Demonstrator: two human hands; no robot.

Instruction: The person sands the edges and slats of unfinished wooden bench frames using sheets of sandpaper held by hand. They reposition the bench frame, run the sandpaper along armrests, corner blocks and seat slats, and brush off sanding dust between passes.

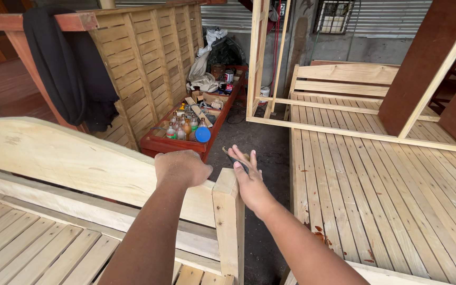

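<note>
My left hand (181,168) rests as a closed fist on the top edge of a pale wooden headboard (54,155), close to its corner post (229,216). My right hand (249,182) reaches just past that post with the fingers stretched out. It holds a thin dark tool (237,159) with a wooden handle, partly hidden behind the fingers. Below both arms lie the bed frame's slats (32,253).
A second slatted bed frame (386,179) lies to the right across a narrow strip of dark floor (262,142). A red wooden tray (186,140) with several bottles and tins stands ahead. A slatted panel with a black cloth (64,68) stands at the left.
</note>
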